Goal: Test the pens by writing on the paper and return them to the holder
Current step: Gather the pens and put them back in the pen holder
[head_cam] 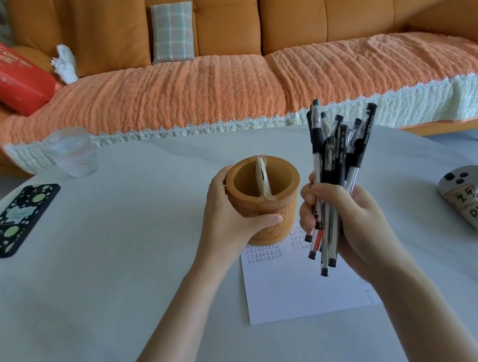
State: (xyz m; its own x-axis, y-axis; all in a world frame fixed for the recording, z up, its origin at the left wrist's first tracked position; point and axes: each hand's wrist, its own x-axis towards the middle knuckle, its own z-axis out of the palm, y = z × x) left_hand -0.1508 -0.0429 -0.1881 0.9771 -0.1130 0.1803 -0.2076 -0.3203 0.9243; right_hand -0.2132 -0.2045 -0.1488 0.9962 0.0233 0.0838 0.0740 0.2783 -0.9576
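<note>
A round brown pen holder (264,189) with a divider across its mouth stands at the top edge of the white paper (296,290); nothing shows inside it. My left hand (230,213) grips the holder from its left side, thumb across the front. My right hand (340,215) holds a bundle of several black-capped pens (336,153) just right of the holder, above the paper, caps fanned upward. The paper carries rows of small written marks near its top, partly hidden by the holder and pens.
A white oval table (121,277) bears a phone in a dark patterned case (15,221) at far left, a clear glass (72,152) behind it, and a grey controller (472,201) at right. An orange sofa (246,79) runs along the table's far side.
</note>
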